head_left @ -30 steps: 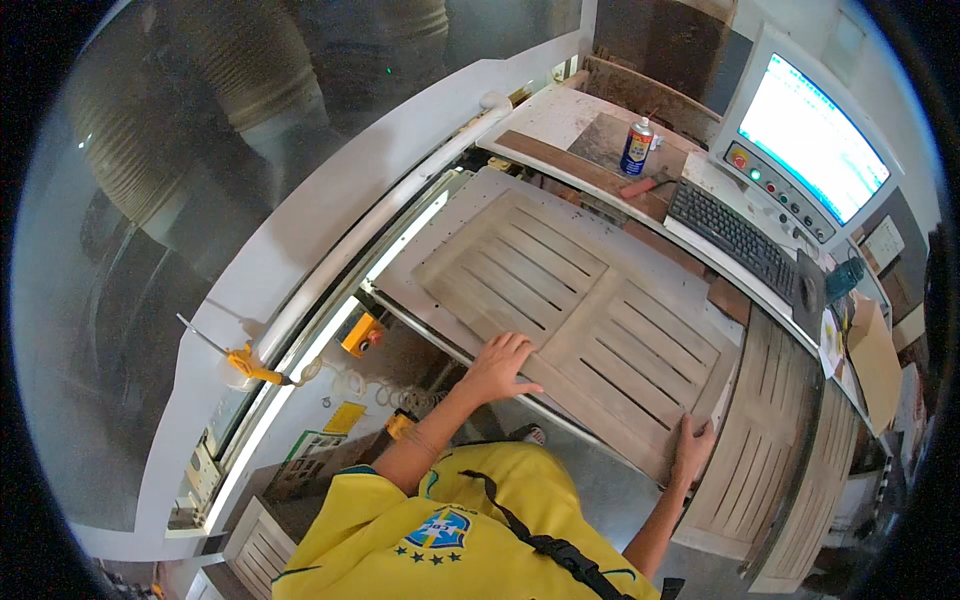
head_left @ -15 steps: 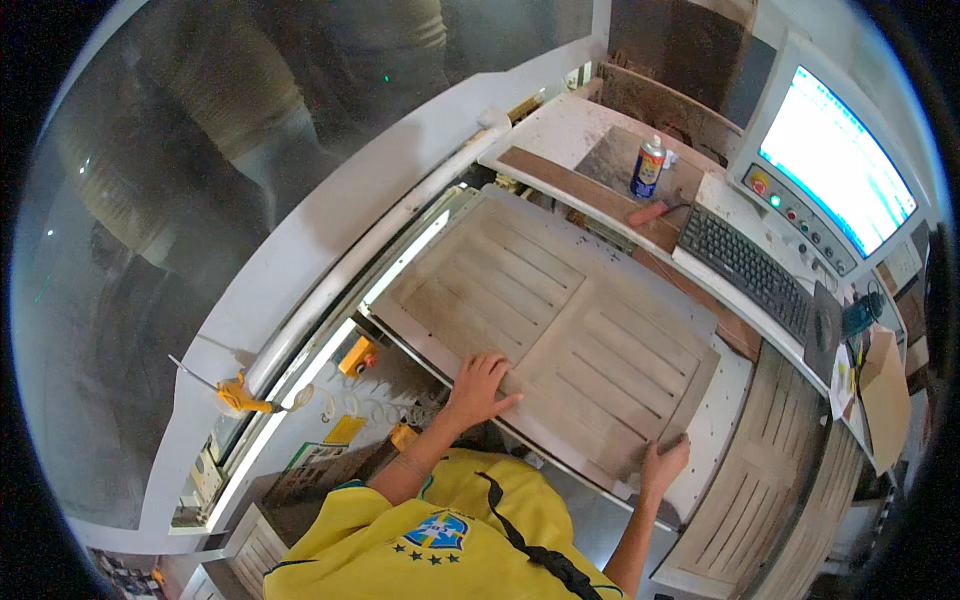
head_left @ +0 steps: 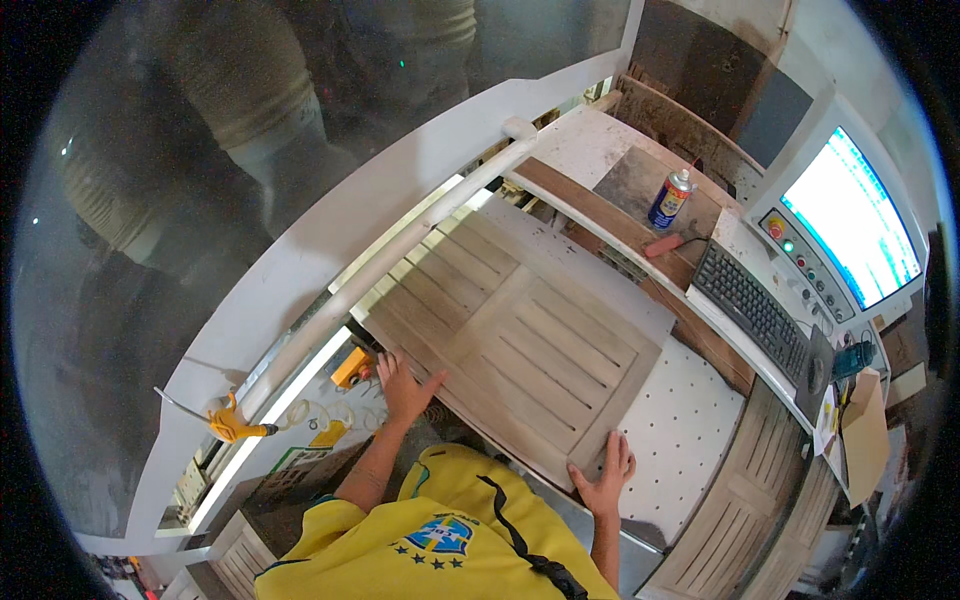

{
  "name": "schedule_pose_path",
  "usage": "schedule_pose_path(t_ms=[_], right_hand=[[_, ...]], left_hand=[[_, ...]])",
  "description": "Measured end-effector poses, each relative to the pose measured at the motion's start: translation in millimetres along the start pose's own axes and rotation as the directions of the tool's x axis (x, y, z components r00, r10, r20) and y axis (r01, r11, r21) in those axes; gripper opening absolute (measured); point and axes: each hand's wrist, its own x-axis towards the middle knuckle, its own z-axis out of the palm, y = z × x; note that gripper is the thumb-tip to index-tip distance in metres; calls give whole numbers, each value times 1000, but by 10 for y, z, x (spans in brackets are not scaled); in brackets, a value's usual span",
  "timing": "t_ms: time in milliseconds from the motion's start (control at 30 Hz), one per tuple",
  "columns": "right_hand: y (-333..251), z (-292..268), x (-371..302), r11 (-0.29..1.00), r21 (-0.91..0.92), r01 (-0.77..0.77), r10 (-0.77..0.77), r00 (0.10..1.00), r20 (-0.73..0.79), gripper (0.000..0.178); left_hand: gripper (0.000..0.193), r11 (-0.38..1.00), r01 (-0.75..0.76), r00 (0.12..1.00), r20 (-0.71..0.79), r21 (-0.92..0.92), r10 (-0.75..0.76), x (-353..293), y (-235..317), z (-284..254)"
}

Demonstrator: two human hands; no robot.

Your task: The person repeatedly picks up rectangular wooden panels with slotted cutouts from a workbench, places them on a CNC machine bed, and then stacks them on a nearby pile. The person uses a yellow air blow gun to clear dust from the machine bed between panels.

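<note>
A wooden panel (head_left: 490, 350) with rows of dark parallel slots lies flat, its far left end under the white rail of a machine. At its near edge, my left hand (head_left: 405, 388) has its fingers spread and thumb stretched out against the wood. My right hand (head_left: 604, 474) is set against the panel's near right corner, thumb on the near side and fingers apart along the right end. Neither hand wraps around the panel. To the right, the white perforated table (head_left: 680, 420) shows from under it.
A white rail (head_left: 340, 305) and dark window (head_left: 180, 200) border the left. A yellow air gun (head_left: 230, 420) hangs there. Along the right are a spray can (head_left: 670, 198), red-handled tool (head_left: 662, 245), keyboard (head_left: 750, 305) and monitor (head_left: 850, 220). More slotted panels (head_left: 735, 510) lie at lower right.
The panel has slid left, further under the rail, baring more of the perforated table. Both hands have moved left with it, and my right hand's fingers have spread.
</note>
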Motion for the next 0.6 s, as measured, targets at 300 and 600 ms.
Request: schedule_pose_path(t_ms=[300,600], right_hand=[[-639,384,494,989,-22,143,-143,989,28,112],[-663,474,585,988,-7,155,-155,987,-45,93]], left_hand=[[141,993,11,997,69,115,-19,1025,-535,-263],[151,967,-154,981,151,201,125,1112,-343,-324]])
